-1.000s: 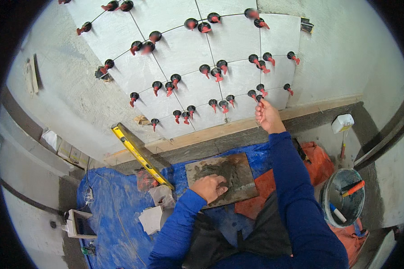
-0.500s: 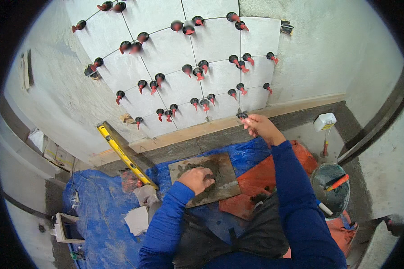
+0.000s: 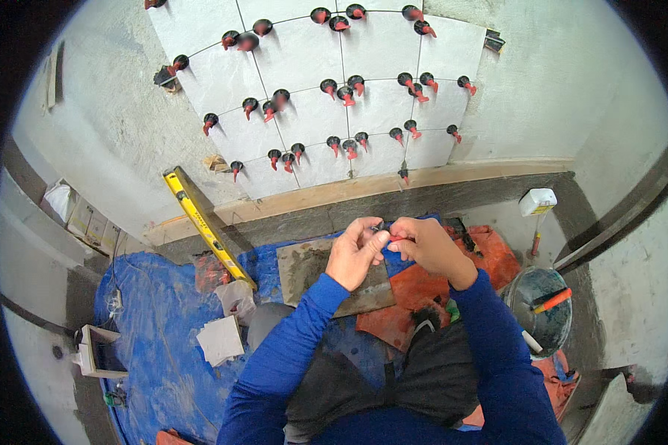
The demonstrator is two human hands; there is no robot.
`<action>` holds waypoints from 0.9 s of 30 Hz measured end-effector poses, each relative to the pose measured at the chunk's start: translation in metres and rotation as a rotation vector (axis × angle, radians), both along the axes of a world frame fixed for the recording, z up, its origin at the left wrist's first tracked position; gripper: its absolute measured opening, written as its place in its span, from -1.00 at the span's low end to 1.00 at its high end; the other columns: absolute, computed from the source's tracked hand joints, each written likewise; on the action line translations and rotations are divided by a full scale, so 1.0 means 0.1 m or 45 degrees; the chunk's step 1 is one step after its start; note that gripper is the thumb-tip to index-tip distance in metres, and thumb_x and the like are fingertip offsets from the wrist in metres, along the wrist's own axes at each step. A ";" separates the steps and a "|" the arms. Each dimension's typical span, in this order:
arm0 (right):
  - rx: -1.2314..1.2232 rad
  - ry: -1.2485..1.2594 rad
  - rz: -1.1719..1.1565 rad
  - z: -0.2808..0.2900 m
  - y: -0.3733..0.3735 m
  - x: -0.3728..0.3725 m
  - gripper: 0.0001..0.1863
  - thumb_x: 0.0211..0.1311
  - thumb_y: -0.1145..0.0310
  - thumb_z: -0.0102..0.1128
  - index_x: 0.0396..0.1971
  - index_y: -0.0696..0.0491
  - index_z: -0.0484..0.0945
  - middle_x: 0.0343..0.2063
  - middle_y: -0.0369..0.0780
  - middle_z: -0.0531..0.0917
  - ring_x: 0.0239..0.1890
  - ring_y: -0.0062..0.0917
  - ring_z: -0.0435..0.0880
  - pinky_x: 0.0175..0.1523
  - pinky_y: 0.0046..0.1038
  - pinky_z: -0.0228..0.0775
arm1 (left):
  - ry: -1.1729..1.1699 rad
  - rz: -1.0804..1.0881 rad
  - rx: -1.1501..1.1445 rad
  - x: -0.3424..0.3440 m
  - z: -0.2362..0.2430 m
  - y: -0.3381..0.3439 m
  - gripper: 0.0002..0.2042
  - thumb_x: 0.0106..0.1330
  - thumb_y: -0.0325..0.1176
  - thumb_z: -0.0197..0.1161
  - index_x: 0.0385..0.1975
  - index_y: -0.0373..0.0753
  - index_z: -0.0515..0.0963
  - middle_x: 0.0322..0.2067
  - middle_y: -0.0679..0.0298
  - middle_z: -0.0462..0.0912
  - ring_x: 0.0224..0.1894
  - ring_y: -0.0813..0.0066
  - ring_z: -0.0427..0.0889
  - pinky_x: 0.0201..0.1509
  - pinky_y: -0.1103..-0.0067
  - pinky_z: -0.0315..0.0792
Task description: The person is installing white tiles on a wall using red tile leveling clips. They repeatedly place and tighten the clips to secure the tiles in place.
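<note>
My left hand and my right hand meet in front of me, above the mortar-smeared board. Between their fingertips is a small tile leveling clip with a black part and a red part. The left fingers pinch near the black part, the right ones the red. Fingers hide some of it. Beyond, large pale tiles cover the wall. Several black-and-red leveling clips stick out along their joints. One such clip sits at the tiles' lower edge, by the wooden batten.
A yellow spirit level leans on the wall at left. Paper sheets and a plastic bag lie on the blue tarp. A bucket with an orange-handled tool stands at right, near a white-headed mallet.
My right hand has come down from the tiles' lower edge, where a clip now stands. My left hand has risen off the board to meet it. The view has shifted slightly.
</note>
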State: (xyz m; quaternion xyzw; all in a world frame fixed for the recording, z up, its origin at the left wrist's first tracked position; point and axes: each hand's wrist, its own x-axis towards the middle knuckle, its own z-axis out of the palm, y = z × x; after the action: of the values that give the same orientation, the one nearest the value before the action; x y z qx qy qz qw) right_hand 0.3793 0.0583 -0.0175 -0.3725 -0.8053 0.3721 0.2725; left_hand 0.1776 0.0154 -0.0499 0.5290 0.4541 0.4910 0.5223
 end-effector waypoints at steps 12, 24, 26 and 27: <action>-0.352 0.354 -0.047 0.11 -0.23 0.03 -0.90 0.30 0.47 0.33 -0.30 0.10 0.55 -0.54 -0.35 0.63 -0.53 -0.71 0.59 -0.44 -0.60 0.41 | -0.061 -0.342 -0.152 -0.35 0.21 -0.04 -0.55 0.48 -0.22 0.30 0.30 -0.22 0.47 0.23 0.15 0.48 0.10 0.43 0.56 0.11 0.48 0.54; 0.242 0.174 -0.350 0.10 -0.29 0.53 -0.81 0.31 0.30 0.31 -0.28 0.12 0.63 -0.46 -0.15 0.71 -0.42 -0.44 0.72 -0.26 -0.38 0.52 | 0.130 -0.338 0.295 -0.26 0.30 -0.12 -0.35 0.31 -0.50 0.28 0.44 -0.21 0.32 0.39 0.17 0.39 0.28 0.33 0.49 0.30 0.38 0.44; 0.312 0.171 -0.775 0.00 -0.37 1.14 -0.81 0.26 0.31 0.32 -0.25 0.11 0.67 -0.40 -0.11 0.74 -0.36 -0.33 0.75 -0.23 -0.32 0.56 | 0.183 -0.205 0.176 -0.36 0.34 -0.20 -0.37 0.29 -0.50 0.30 0.42 -0.21 0.36 0.40 0.20 0.39 0.29 0.34 0.49 0.28 0.40 0.43; 0.326 0.215 -0.965 -0.07 -0.46 1.59 -0.80 0.21 0.32 0.33 -0.24 0.10 0.70 -0.36 -0.08 0.76 -0.31 -0.21 0.77 -0.18 -0.26 0.58 | 0.266 -0.150 0.146 -0.42 0.34 -0.22 -0.37 0.29 -0.49 0.30 0.42 -0.20 0.36 0.37 0.21 0.42 0.27 0.33 0.50 0.26 0.41 0.45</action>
State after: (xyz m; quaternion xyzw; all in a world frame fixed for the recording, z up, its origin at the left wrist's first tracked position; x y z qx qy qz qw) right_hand 0.5380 0.0119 -0.0247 -0.5739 -0.6258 0.1713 0.4997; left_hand 0.1355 -0.0067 -0.0163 0.6321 0.4454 0.4268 0.4690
